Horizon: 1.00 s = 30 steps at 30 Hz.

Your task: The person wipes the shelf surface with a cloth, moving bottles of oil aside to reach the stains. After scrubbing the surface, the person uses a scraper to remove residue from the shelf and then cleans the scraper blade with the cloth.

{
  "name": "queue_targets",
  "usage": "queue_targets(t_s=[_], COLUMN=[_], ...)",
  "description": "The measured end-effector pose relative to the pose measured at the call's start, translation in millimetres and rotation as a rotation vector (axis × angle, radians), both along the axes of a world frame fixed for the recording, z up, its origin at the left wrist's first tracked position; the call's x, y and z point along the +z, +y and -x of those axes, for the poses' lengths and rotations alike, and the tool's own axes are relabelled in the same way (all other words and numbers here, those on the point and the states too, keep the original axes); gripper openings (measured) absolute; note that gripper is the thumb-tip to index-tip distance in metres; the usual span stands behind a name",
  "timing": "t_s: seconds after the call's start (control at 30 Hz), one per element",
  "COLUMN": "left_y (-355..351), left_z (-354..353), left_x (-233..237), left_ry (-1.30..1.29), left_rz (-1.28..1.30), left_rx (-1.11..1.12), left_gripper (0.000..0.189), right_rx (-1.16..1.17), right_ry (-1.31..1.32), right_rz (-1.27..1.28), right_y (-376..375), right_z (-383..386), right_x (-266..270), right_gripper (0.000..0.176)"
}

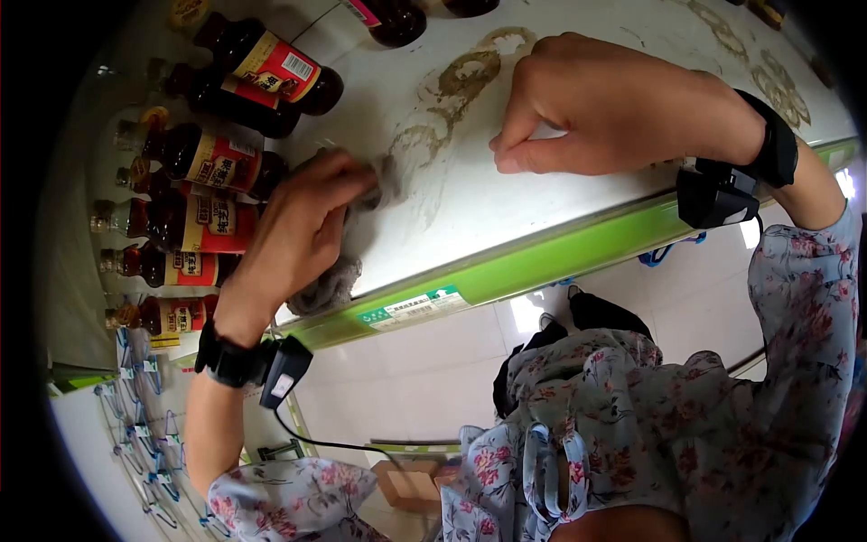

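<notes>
A grey cloth (330, 287) lies bunched on the white shelf (506, 203) near its front edge, partly hidden under my left hand (312, 217). My left fingers are bent around the cloth and press it to the shelf, and a grey blurred part of it shows past the fingertips. Brown stains (470, 81) mark the shelf between my hands. Over the shelf on the right, my right hand (587, 113) is curled, thumb and fingertips together, and I see nothing in it. Each wrist wears a black strap with a small device.
Several dark sauce bottles (217, 221) with red and yellow labels stand close beside my left hand. Another bottle (397, 23) is at the back. A green edge strip (533, 257) with a label runs along the shelf front. Blue hooks (144, 434) hang at lower left.
</notes>
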<state>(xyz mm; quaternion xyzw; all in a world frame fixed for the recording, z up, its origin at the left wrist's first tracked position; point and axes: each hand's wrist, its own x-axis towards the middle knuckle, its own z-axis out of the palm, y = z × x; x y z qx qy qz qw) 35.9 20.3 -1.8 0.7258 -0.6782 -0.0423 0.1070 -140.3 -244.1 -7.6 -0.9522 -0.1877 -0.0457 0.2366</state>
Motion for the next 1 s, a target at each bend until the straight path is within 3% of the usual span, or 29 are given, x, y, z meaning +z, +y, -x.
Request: queue_targets(t_s=[0.1, 0.2, 0.27, 0.33, 0.5, 0.63, 0.73, 0.97, 1.0], left_y=[-38, -44, -13, 6, -43, -25, 2, -56, -51], left_z=[-3, -21, -8, 1, -12, -4, 4, -12, -4], left_x=[-5, -5, 4, 3, -10, 2, 4, -7, 0], left_ry=[-0.098, -0.013, -0.091, 0.022, -0.041, -0.097, 0.002, 0.028, -0.017], left_rz=[0.033, 0.007, -0.063, -0.033, 0.101, 0.004, -0.045, 0.04, -0.062], left_rx=[0.032, -0.017, 0.026, 0.036, -0.031, -0.032, 0.056, 0.012, 0.017], left_gripper=[0.043, 0.043, 0.041, 0.047, 0.045, 0.045, 0.04, 0.033, 0.036], right_rx=[-0.012, -0.033, -0.026, -0.04, -0.015, -0.031, -0.038, -0.054, -0.085], right_ry=[-0.007, 0.06, 0.041, 0.02, -0.01, 0.06, 0.033, 0.09, 0.087], right_rz=[0.014, 0.061, 0.009, 0.01, 0.027, 0.046, 0.028, 0.108, 0.093], right_y=[4, 6, 2, -1, 4, 6, 3, 10, 9], right_z=[-4, -5, -4, -3, -7, -6, -2, -7, -2], right_x=[2, 7, 2, 0, 1, 7, 4, 13, 11], right_gripper=[0.026, 0.027, 0.027, 0.027, 0.028, 0.028, 0.028, 0.022, 0.02])
